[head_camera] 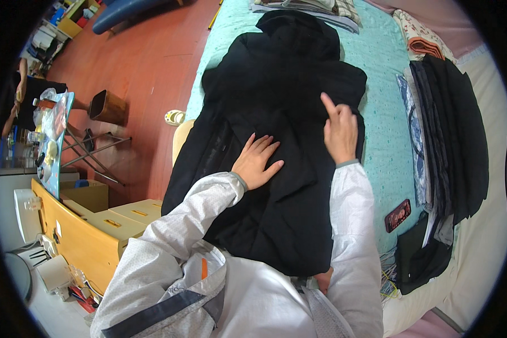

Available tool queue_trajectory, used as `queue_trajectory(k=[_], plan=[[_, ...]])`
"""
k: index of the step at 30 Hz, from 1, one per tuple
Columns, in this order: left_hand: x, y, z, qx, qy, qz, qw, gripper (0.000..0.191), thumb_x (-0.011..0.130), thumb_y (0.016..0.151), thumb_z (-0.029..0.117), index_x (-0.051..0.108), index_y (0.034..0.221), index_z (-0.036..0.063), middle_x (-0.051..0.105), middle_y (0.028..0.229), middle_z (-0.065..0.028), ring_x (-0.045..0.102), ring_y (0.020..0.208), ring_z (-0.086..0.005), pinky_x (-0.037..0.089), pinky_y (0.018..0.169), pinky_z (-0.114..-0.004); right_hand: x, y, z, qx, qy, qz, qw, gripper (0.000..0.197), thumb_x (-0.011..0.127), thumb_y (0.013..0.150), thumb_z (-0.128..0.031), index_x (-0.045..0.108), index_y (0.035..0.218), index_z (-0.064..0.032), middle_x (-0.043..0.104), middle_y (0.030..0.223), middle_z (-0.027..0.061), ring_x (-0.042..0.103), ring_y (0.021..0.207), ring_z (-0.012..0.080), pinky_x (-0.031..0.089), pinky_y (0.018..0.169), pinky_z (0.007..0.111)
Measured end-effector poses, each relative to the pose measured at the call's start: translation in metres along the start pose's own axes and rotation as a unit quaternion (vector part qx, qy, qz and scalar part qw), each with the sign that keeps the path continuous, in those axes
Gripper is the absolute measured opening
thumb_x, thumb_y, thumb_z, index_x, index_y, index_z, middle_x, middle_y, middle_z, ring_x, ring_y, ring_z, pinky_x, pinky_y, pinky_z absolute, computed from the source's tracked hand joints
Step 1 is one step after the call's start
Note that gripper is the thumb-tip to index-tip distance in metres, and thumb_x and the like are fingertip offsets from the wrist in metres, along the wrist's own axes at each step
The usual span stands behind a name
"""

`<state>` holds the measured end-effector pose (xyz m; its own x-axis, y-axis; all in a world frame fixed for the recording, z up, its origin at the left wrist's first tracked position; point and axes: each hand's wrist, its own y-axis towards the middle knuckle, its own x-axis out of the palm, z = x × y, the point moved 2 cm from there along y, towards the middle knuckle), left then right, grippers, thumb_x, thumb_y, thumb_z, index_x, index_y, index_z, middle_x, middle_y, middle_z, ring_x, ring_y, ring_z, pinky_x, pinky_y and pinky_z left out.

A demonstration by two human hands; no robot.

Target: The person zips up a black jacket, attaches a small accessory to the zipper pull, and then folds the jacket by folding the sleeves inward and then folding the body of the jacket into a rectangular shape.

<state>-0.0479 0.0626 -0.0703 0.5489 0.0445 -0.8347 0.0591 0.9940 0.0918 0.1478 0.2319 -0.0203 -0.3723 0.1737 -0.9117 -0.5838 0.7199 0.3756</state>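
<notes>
A black hooded coat (270, 88) lies spread over the bed, its hood at the far end and its hem close to my body. One sleeve is folded in across the middle of the coat. My left hand (257, 162) rests flat on the black cloth with the fingers spread, holding nothing. Farther right, my right hand (341, 131) is over the coat's right side, index finger stretched out and the other fingers loosely curled. No cloth shows gripped in it. A zipper strip is visible left of my left hand.
On the bed's turquoise sheet (382, 118), a row of folded dark clothes (452, 135) stands at right, near a phone (398, 216). More folded clothes (317, 8) lie beyond the hood. Left are a wooden cabinet (80, 236), a folding table (55, 148), a bin (107, 107) and another person (21, 97).
</notes>
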Motion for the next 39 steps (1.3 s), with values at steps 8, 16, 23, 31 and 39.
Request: queue_trajectory(k=[8, 16, 23, 31, 39], plan=[[-0.023, -0.003, -0.010, -0.018, -0.107, 0.075, 0.991, 0.032, 0.065, 0.092, 0.015, 0.065, 0.122, 0.0032, 0.058, 0.135, -0.0182, 0.054, 0.126, -0.0374, 0.044, 0.107, -0.044, 0.041, -0.051, 0.032, 0.217, 0.123, 0.041, 0.968, 0.047, 0.064, 0.084, -0.001, 0.049, 0.128, -0.0012, 0.054, 0.118, 0.0191, 0.056, 0.108, 0.0385, 0.046, 0.095, 0.045], [-0.093, 0.027, -0.040, -0.109, 0.166, 0.268, 0.943, 0.080, 0.081, 0.072, 0.012, 0.048, 0.145, 0.0205, 0.042, 0.144, -0.0195, 0.039, 0.135, -0.0394, 0.031, 0.113, -0.049, 0.038, -0.029, 0.055, 0.206, -0.147, 0.080, 0.964, 0.053, 0.076, 0.082, -0.015, 0.054, 0.130, -0.0112, 0.057, 0.121, 0.0124, 0.055, 0.117, 0.0327, 0.046, 0.096, 0.043], [-0.087, 0.030, -0.078, -0.121, -0.030, 0.259, 0.958, 0.050, 0.071, 0.072, -0.001, 0.057, 0.119, 0.0100, 0.056, 0.115, -0.0152, 0.059, 0.105, -0.0390, 0.049, 0.088, -0.045, 0.044, -0.031, 0.106, 0.379, -0.088, 0.059, 0.919, 0.026, 0.066, 0.085, -0.010, 0.055, 0.108, -0.0080, 0.066, 0.105, 0.0151, 0.066, 0.098, 0.0374, 0.052, 0.081, 0.050], [-0.078, 0.017, -0.063, -0.177, -0.018, 0.217, 0.960, 0.055, 0.056, 0.071, -0.014, 0.049, 0.121, 0.0075, 0.048, 0.124, -0.0222, 0.058, 0.108, -0.0444, 0.050, 0.091, -0.048, 0.069, -0.075, 0.137, 0.458, 0.033, -0.089, 0.884, 0.037, 0.068, 0.086, -0.013, 0.055, 0.118, -0.0036, 0.067, 0.114, 0.0206, 0.064, 0.105, 0.0415, 0.051, 0.088, 0.052], [-0.056, -0.027, -0.014, -0.069, -0.029, 0.139, 0.987, 0.034, 0.061, 0.074, -0.010, 0.056, 0.105, 0.0011, 0.057, 0.104, -0.0190, 0.059, 0.096, -0.0362, 0.048, 0.083, -0.042, 0.027, -0.060, 0.072, 0.296, 0.028, 0.074, 0.952, 0.044, 0.069, 0.081, -0.010, 0.056, 0.123, -0.0063, 0.058, 0.127, 0.0186, 0.053, 0.119, 0.0407, 0.042, 0.101, 0.048]])
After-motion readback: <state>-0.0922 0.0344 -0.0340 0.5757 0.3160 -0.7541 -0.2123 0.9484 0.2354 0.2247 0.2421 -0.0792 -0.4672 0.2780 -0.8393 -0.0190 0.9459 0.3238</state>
